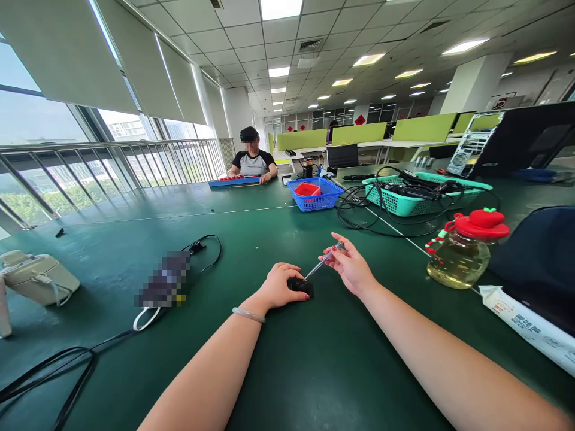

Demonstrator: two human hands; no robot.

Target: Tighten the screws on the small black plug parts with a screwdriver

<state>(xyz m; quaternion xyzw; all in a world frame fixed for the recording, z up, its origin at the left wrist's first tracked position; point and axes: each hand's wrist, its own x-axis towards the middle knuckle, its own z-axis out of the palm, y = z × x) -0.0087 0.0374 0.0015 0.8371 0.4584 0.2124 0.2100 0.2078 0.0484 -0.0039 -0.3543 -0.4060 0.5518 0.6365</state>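
My left hand is closed around a small black block-like part and holds it down on the green tabletop. What exactly the part is, I cannot make out. A slim screwdriver with a clear handle slants down to the left, its tip at the top of the black part. My right hand pinches the screwdriver's handle between thumb and fingers, with one finger raised near its upper end. The wrist of the right arm is just off the table.
A blue basket with a red container inside stands ahead. A teal basket of black cables is to its right. Nearby are a drink jar, a phone-like item and a beige bottle. Another person sits at the far side.
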